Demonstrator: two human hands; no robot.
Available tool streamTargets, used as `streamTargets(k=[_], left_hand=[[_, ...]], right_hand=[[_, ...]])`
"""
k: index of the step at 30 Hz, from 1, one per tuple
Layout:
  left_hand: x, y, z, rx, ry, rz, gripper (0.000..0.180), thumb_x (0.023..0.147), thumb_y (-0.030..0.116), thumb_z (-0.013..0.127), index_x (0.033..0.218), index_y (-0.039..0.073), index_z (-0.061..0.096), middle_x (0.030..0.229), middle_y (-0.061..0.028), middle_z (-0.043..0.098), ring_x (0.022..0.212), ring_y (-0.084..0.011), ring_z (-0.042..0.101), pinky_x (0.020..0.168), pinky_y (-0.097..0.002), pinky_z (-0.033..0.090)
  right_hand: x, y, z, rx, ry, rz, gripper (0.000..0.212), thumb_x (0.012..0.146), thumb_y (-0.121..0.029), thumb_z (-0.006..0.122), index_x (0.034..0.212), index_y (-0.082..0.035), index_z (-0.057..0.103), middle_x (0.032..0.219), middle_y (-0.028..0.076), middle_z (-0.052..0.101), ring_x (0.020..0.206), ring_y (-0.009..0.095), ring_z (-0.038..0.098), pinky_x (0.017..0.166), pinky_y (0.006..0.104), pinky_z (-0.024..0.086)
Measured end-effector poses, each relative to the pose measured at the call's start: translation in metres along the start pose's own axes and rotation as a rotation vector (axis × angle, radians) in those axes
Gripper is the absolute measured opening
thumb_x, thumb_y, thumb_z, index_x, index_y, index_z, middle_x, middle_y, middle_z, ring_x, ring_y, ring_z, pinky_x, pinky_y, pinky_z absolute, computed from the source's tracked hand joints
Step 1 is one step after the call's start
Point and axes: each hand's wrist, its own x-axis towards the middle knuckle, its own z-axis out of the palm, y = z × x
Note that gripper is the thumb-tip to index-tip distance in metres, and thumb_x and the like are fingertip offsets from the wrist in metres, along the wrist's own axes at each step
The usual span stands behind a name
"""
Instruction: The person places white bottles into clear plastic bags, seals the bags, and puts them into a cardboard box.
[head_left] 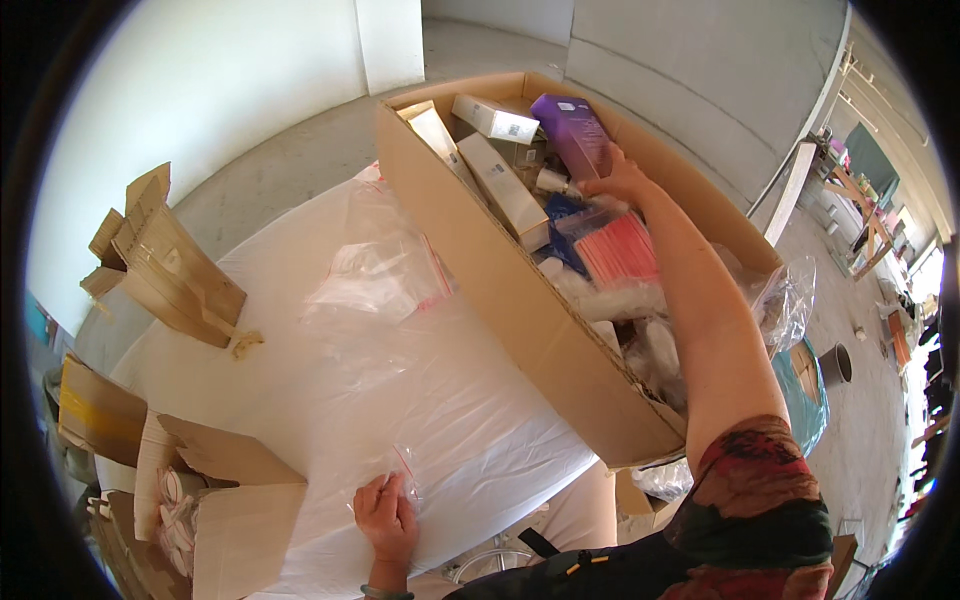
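My left hand point(386, 518) rests on the white-covered table with its fingers curled on a small clear zip bag point(407, 470) that has a red seal line. My right hand point(622, 180) reaches into a large open cardboard carton point(490, 270). Its fingers close at the near end of a purple box point(570, 130), slightly blurred. Beside the thumb lies a small pale cylinder point(552, 181). Around it in the carton are a long white box point(505, 190), another white box point(495, 118), a pack of pink-red strips point(617, 250) and clear plastic packaging. My right forearm hides part of the contents.
Clear zip bags point(375, 285) lie piled mid-table. A tall open cardboard box point(180, 270) stands at the left. Nearer is another open carton point(250, 530) with wrapped items inside. A dark bucket point(836, 364) stands on the floor at the right.
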Motion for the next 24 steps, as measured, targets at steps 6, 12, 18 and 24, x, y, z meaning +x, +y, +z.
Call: streamTargets(k=[6,12,18,24], left_hand=[[0.0,0.001,0.003,-0.016,-0.015,-0.018,0.03,0.069,-0.001,0.055,0.097,0.005,0.066,0.097,-0.01,0.06,0.081,-0.0291,0.054,0.072,-0.0397,0.043],[0.002,0.003,0.007,-0.019,-0.014,0.003,0.031,0.069,-0.002,0.055,0.097,0.005,0.066,0.097,-0.0099,0.06,0.08,-0.0292,0.053,0.071,-0.0394,0.043],[-0.003,0.002,0.003,0.004,-0.013,-0.025,0.03,0.068,-0.002,0.055,0.096,0.004,0.066,0.097,-0.0112,0.059,0.08,-0.03,0.053,0.07,-0.0392,0.042],[-0.001,0.002,0.001,-0.02,-0.02,-0.027,0.031,0.069,-0.003,0.055,0.097,0.003,0.066,0.097,-0.0119,0.059,0.081,-0.0303,0.053,0.072,-0.0395,0.043]], right_hand=[[0.019,-0.003,-0.001,0.316,0.011,-0.18,0.071,0.075,-0.024,0.064,0.138,-0.006,0.037,0.122,0.02,0.056,0.103,0.032,0.059,0.088,0.0359,0.047],[0.036,-0.007,0.001,0.14,0.089,-0.356,0.045,0.081,-0.018,0.061,0.124,-0.006,0.055,0.11,0.018,0.062,0.1,0.025,0.061,0.086,0.0321,0.047],[0.011,0.033,0.015,-0.004,-0.101,0.083,0.06,0.069,-0.027,0.074,0.121,-0.001,0.056,0.113,0.018,0.062,0.104,0.029,0.059,0.09,0.0369,0.045],[0.021,0.045,0.041,-0.036,-0.298,0.043,0.069,0.056,-0.035,0.082,0.111,0.001,0.063,0.11,0.018,0.064,0.101,0.029,0.061,0.088,0.0367,0.046]])
